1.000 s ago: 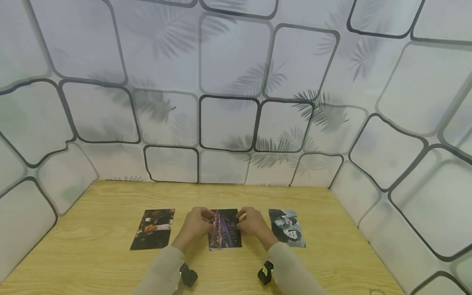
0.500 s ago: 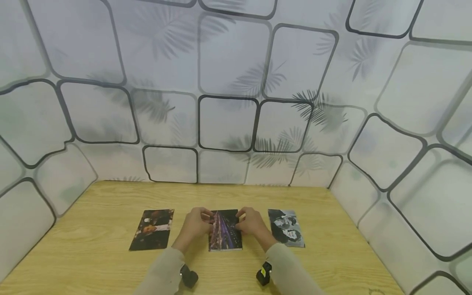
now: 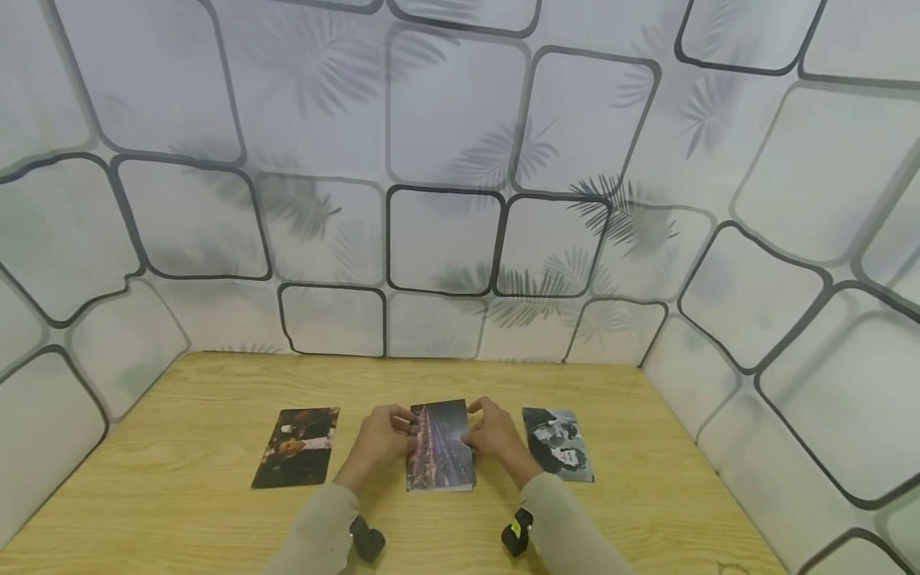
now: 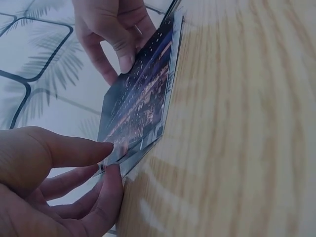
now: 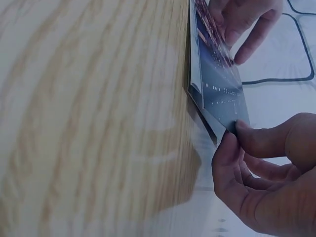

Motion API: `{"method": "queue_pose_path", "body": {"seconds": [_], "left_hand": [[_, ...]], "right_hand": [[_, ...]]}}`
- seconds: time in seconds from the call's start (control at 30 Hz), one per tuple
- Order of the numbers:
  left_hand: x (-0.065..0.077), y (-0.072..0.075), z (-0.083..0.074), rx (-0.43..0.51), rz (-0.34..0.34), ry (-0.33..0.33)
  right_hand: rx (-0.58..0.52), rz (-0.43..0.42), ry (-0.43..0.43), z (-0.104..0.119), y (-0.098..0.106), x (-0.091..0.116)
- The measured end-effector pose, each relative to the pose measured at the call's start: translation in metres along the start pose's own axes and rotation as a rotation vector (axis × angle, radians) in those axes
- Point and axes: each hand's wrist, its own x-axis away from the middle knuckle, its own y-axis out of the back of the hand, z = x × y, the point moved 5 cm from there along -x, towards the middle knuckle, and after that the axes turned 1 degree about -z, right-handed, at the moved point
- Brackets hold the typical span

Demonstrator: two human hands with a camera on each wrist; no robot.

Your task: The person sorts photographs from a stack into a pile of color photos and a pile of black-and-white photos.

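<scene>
Between the two hands, a city-night photo print [image 3: 440, 447] with purple light streaks lies on top of at least one other print, whose pale edge [image 5: 194, 64] shows below it. My right hand [image 3: 494, 431] pinches its right edge between thumb and index finger, and that side is raised off the print beneath. At the left edge my left hand [image 3: 386, 434] holds the print, thumb above and fingertips at the side, as the left wrist view shows. The far side of the top print tilts up a little.
A dark colour photo of people [image 3: 296, 447] lies left of the hands on the wood-grain table [image 3: 180, 511]. To the right lies a black-and-white photo [image 3: 561, 444]. A patterned curtain [image 3: 446, 239] encloses the back and sides.
The top print's far and right edges have risen and tilted, and its surface now catches light. My right hand has lifted slightly with it; the left hand has barely moved.
</scene>
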Motion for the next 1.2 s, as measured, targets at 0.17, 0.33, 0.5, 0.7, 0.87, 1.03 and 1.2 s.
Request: {"method": "queue_pose_path", "body": {"seconds": [0.17,0.33,0.5,0.7,0.87,1.03,1.2], "left_hand": [[0.001,0.000,-0.001,0.037,0.025,-0.001],[0.003,0.002,0.000,0.035,0.038,0.013],[0.002,0.004,-0.003,0.034,0.022,-0.019],[0.000,0.003,-0.005,0.097,0.019,-0.083],[0.000,0.011,-0.004,0.125,-0.010,-0.119],[0.004,0.025,0.002,0.169,0.006,-0.128],[0.008,0.046,0.009,0.125,0.009,-0.124]], "right_hand": [[-0.003,-0.034,-0.016,-0.003,0.002,-0.002],[0.014,-0.051,-0.027,-0.006,0.006,-0.003],[0.034,-0.056,0.005,-0.006,0.010,-0.004],[-0.012,-0.059,0.045,0.001,0.011,-0.005],[-0.098,-0.044,0.042,0.006,0.005,-0.005],[-0.209,-0.011,0.039,0.010,-0.008,-0.006],[-0.204,0.069,0.108,0.019,-0.028,-0.005]]}}
